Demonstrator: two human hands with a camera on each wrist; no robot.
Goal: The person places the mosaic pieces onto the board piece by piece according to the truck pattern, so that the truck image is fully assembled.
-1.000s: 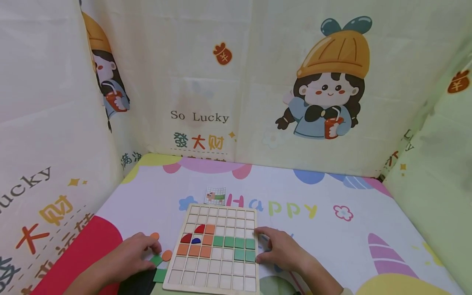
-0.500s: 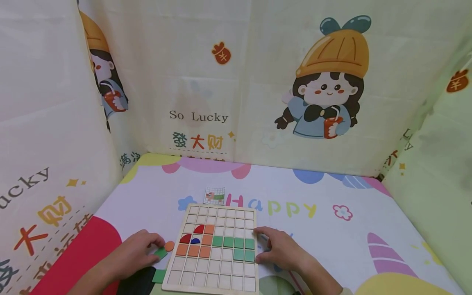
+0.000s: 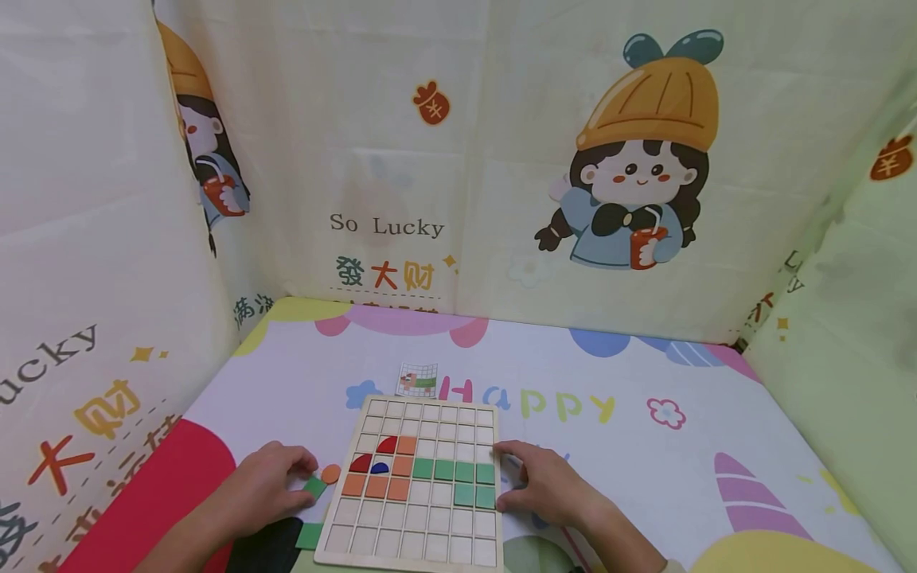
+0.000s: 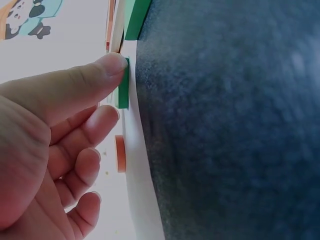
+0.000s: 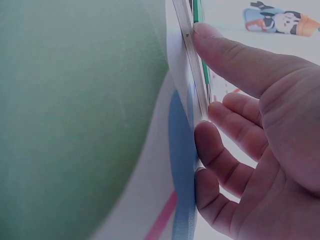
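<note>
A wooden grid board (image 3: pixel 372 541) lies on the table, with red, orange, blue and green pieces in several cells. My left hand (image 3: pixel 261 481) is just left of it, thumb and index finger at opposite ends of a green square tile (image 3: pixel 315 487). In the left wrist view, the thumb tip overlaps the upper end of that green tile (image 4: pixel 123 90). Right beside the index finger lies an orange disc (image 3: pixel 330 474). My right hand (image 3: pixel 544 481) touches the board's right edge with thumb and index fingertip, its other fingers loosely bent in the right wrist view.
Another green tile (image 3: pixel 309 536) lies against the board's lower left side. Beyond the top edge is a small picture card (image 3: pixel 417 380) with a printed grid. A black shape (image 3: pixel 267 547) sits under the left forearm. Printed fabric walls (image 3: pixel 501 199) enclose the table.
My left hand has shifted right and slightly away from me, the green tile moving with it. An orange disc has slid farther back, and another is no longer visible. The right hand stays put.
</note>
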